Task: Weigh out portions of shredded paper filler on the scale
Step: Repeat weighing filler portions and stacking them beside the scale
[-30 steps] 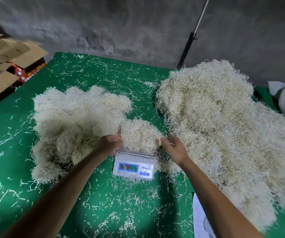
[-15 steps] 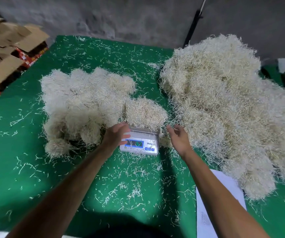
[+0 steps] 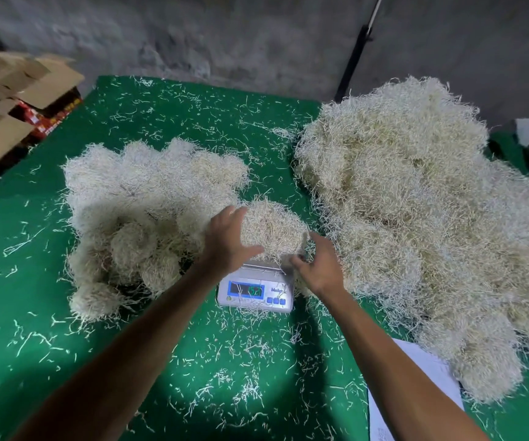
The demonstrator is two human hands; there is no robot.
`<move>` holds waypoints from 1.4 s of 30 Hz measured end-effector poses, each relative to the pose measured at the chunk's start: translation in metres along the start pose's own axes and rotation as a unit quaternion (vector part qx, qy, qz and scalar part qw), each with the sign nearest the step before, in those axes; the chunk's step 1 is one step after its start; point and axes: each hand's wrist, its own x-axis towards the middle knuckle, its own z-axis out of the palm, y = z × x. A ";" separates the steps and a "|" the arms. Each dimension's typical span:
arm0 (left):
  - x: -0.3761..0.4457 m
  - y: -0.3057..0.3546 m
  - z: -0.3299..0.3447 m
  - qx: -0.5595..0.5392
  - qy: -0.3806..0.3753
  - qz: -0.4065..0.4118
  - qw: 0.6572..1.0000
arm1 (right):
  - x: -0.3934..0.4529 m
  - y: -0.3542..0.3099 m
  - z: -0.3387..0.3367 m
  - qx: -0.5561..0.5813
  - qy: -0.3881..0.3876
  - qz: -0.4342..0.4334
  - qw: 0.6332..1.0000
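Observation:
A small white digital scale (image 3: 255, 289) with a lit display stands on the green table (image 3: 34, 313). A rounded clump of pale shredded paper (image 3: 274, 229) sits on its platform. My left hand (image 3: 228, 241) lies against the clump's left side, fingers spread and thumb stretched under its near edge. My right hand (image 3: 318, 267) is at the clump's right side, fingers loosely bent toward it and slightly blurred. The large loose pile of shredded paper (image 3: 415, 224) fills the right of the table. A group of rounded shredded-paper portions (image 3: 142, 211) lies to the left of the scale.
Loose paper strands litter the green surface. A white sheet (image 3: 415, 393) lies at the front right under my right forearm. Cardboard boxes (image 3: 11, 100) are stacked off the table's left edge. A grey wall and a black pole (image 3: 352, 58) stand behind.
Both hands have risen from beside the scale's body to the sides of the clump on its platform. The left hand no longer covers the display.

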 end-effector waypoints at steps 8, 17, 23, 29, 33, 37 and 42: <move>0.098 0.020 0.028 0.248 -0.290 0.075 0.921 | 0.076 -0.027 0.016 -0.147 -0.128 -0.085 0.977; 0.114 0.009 0.043 0.183 -0.190 0.168 0.950 | 0.122 -0.002 0.003 -0.317 -0.107 -0.153 0.930; 0.101 0.031 0.034 0.088 -0.100 0.218 0.967 | 0.148 -0.001 -0.024 -0.300 -0.066 -0.094 0.947; 0.090 0.005 0.001 0.139 -0.164 0.096 0.972 | 0.158 0.052 -0.092 -0.129 0.004 0.162 0.978; 0.079 0.004 0.002 0.116 -0.148 0.044 0.981 | 0.141 0.062 -0.108 -0.148 0.095 0.093 0.980; 0.072 0.020 0.011 0.076 -0.113 0.126 0.983 | 0.120 0.058 -0.104 -0.379 0.041 -0.004 0.924; 0.065 0.027 0.014 0.153 -0.102 0.184 0.966 | 0.099 0.032 -0.102 -0.359 -0.019 0.001 0.933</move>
